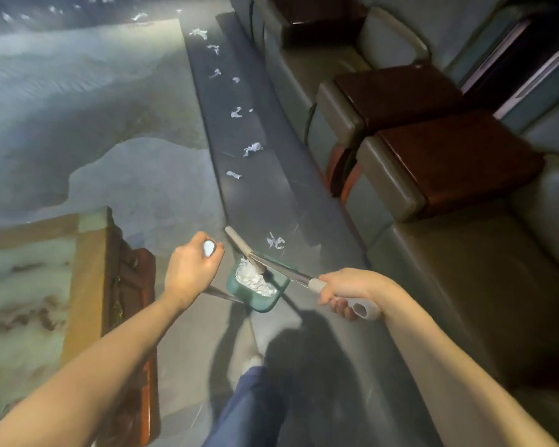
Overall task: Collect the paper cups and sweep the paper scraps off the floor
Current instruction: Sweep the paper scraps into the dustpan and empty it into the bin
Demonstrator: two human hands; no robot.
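My left hand (192,271) grips the white-capped top of the long dustpan handle. The green dustpan (239,287) stands on the floor below it, holding a heap of white paper scraps (254,279). My right hand (346,293) holds the grey grip of the broom handle (284,271), whose shaft slants down to the left with its head at the pan's mouth. A crumpled paper scrap (275,241) lies on the dark floor strip just beyond the pan. Several more scraps (252,149) trail away along that strip. No paper cup is visible.
A row of grey armchairs with dark wooden side tables (449,162) lines the right side. A marble-topped table with a wooden edge (88,272) stands at the left. My leg in blue trousers (249,404) is at the bottom centre. Patterned carpet (78,108) spreads to the upper left.
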